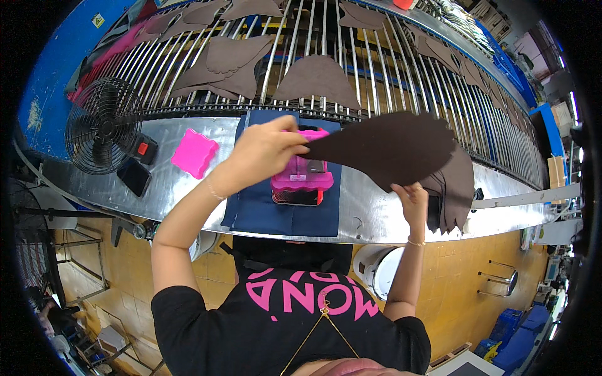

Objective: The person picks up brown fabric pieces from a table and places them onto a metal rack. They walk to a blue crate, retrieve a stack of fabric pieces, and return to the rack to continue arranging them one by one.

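A dark brown flat cut piece [392, 147], thin like leather or fabric, is held up over the metal table. It is narrow at the left and broad with a scalloped edge at the right. My left hand [268, 147] pinches its narrow end, above a pink scalloped box [300, 182] on a navy cloth [254, 210]. At the lower edge of the piece my right hand [412, 202] is closed, thumb and fingers gripping it. A stack of similar brown pieces [461, 188] lies just right of that hand, partly covered by the held piece.
Beyond the metal table [213, 128] runs a bar conveyor [376, 75] carrying several brown pieces [316, 78]. On the left stand a black fan [105, 128], a phone [134, 177] and a pink scalloped lid [195, 153]. A stool [511, 282] is on the floor at right.
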